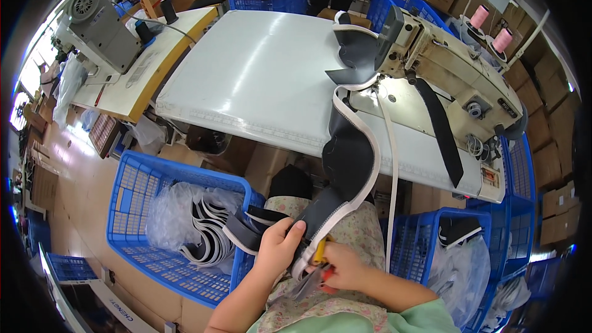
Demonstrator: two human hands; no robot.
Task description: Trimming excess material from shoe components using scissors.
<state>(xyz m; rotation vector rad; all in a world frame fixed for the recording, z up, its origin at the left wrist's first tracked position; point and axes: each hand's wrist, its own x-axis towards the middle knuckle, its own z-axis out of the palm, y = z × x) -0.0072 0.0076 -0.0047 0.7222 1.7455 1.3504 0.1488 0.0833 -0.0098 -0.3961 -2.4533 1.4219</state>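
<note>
Left hand (280,248): fingers closed on dark strip with white edging (345,160), over lap. Right hand (345,268): fingers gripping scissors with yellow and red handles (316,271), blades at strip's lower end. Strip: trailing from lap up over front edge of white counter (259,68) to cream sewing machine (444,61). Blue basket (132,191) at left, holding bagged black and white pieces. Pink thread spools (491,28) behind machine.
</note>
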